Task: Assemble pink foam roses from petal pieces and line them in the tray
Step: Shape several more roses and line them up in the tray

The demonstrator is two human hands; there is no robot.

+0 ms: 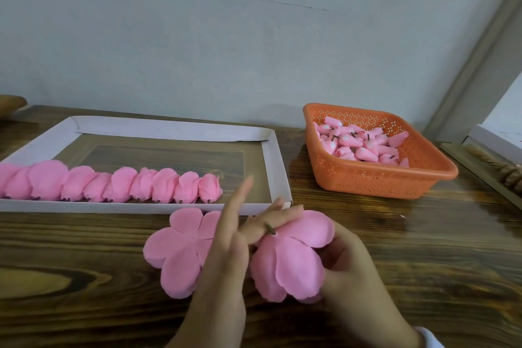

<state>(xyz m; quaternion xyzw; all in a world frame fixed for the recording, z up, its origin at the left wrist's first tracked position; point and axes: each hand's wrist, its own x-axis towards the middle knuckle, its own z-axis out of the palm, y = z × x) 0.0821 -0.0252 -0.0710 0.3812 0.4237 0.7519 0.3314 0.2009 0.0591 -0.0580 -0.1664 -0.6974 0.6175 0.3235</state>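
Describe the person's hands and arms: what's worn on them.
The left hand and right hand are bare, no gloves or jewellery showing. A white cuff covers the right forearm at the frame's bottom edge; the left forearm shows no sleeve.
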